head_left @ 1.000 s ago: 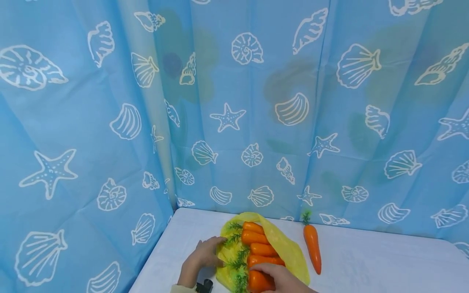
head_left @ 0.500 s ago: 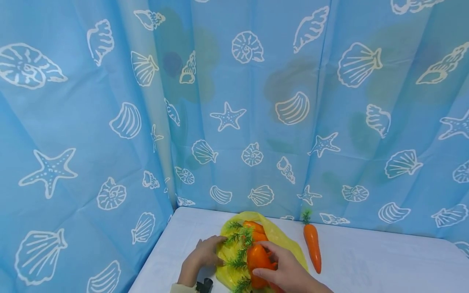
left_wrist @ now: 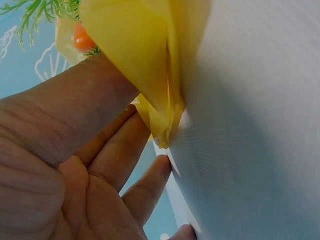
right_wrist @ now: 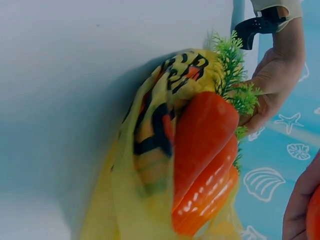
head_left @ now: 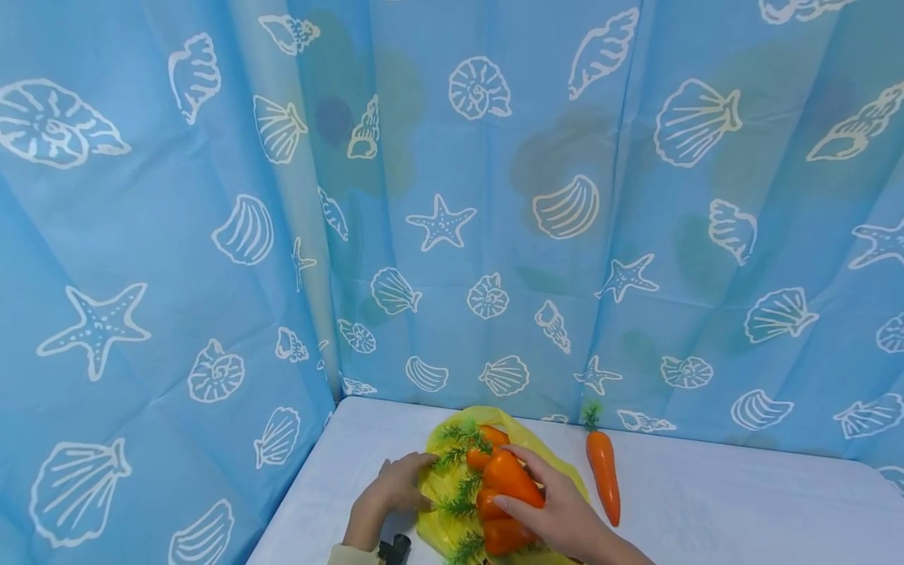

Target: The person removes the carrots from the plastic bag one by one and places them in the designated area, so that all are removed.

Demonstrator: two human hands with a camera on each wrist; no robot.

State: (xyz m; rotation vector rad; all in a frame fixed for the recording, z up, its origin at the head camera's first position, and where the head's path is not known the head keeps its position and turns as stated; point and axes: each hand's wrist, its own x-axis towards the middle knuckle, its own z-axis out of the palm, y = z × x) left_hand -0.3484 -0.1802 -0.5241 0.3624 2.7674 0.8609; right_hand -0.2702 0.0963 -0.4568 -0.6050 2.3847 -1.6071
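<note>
A yellow plastic bag (head_left: 533, 441) lies on the table, with several orange carrots (right_wrist: 207, 135) with feathery green tops inside its open mouth. At its left edge, my left hand (head_left: 395, 488) pinches the film between thumb and fingers; the left wrist view has the thumb under a fold of the bag (left_wrist: 127, 42). Above the other carrots, my right hand (head_left: 565, 506) grips one carrot (head_left: 510, 477) with thumb and fingers. Only the edge of this right hand (right_wrist: 298, 202) enters the right wrist view. Part of the carrots' length is hidden under bag and hand.
One loose carrot (head_left: 603, 477) lies on the white table (head_left: 713, 502) to the right of the bag. A black camera mount (head_left: 395, 548) sits at the left wrist. Blue curtains (head_left: 438, 157) printed with shells and starfish hang behind and to the left of the table.
My right hand has picked up a carrot from the near end of the row and carried it away from me, over the other carrots. The left hand stays at the bag's edge.
</note>
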